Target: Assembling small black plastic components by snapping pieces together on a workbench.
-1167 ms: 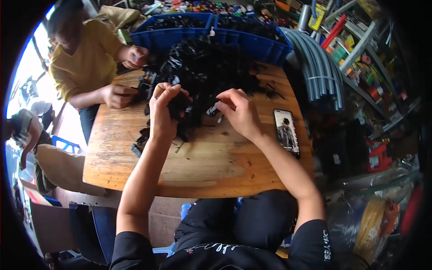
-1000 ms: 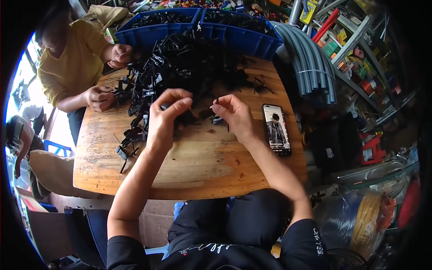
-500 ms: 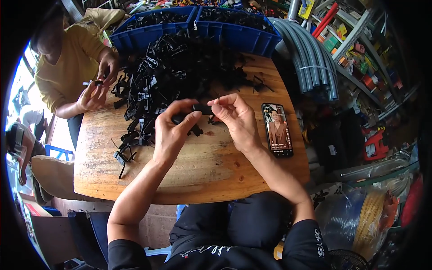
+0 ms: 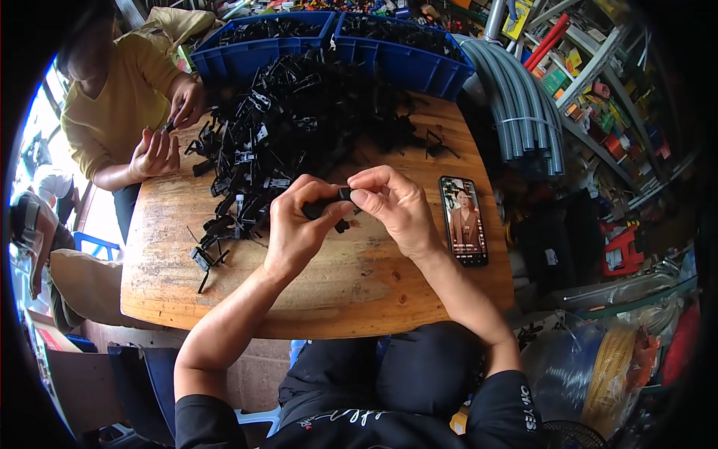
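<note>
Above the middle of the table, my left hand is closed around a small black plastic part, mostly hidden by the fingers. The fingertips of my right hand pinch its right end, so both hands meet at the part. Just beyond them spreads a big heap of black plastic clip-like pieces, some with thin legs and pale metal bits. One loose piece with spread legs lies apart, left of my left forearm.
A phone showing a person lies on the wooden table to the right. Two blue crates of black parts stand behind the heap. At the left, a co-worker in yellow handles a small part. Grey hoses hang at the right.
My hands have come closer together, with the right fingertips now on the part's end. The view has shifted slightly. The co-worker's hands have changed their hold.
</note>
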The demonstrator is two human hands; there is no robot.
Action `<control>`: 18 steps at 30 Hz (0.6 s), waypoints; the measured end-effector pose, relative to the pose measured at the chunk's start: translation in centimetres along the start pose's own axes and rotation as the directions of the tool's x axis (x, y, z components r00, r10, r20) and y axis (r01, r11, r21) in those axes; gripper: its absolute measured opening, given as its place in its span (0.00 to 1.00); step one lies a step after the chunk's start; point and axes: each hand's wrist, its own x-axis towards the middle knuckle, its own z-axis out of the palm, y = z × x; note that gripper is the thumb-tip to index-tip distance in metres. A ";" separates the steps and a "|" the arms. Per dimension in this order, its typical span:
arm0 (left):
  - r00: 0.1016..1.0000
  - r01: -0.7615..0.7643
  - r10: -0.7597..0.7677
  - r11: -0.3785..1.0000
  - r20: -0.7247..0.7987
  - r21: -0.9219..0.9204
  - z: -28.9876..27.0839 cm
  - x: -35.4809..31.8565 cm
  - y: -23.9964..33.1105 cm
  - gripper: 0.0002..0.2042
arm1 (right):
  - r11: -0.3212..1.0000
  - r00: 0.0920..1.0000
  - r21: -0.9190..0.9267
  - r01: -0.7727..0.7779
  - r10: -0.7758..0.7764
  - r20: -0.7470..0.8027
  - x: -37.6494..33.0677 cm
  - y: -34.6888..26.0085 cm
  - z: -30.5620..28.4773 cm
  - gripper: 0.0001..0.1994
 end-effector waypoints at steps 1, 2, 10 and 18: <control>1.000 0.001 -0.001 1.000 0.000 0.002 0.0 0.0 -0.1 0.10 | 1.000 1.000 0.002 0.000 0.000 0.001 0.0 -0.1 -0.1 0.05; 0.997 -0.074 0.075 0.996 -0.016 0.051 0.1 -0.1 -0.1 0.09 | 0.991 0.993 0.075 -0.111 0.108 0.045 0.1 -0.3 -0.2 0.05; 0.983 -0.183 0.185 0.973 0.000 0.140 0.6 -0.4 0.6 0.08 | 0.860 0.940 0.392 -0.325 0.249 0.232 0.1 2.1 -2.2 0.06; 0.846 0.525 -0.519 0.773 0.120 -0.356 -2.2 1.3 0.7 0.08 | 0.813 0.942 -0.497 0.304 -0.178 0.285 -0.1 -2.1 -0.3 0.19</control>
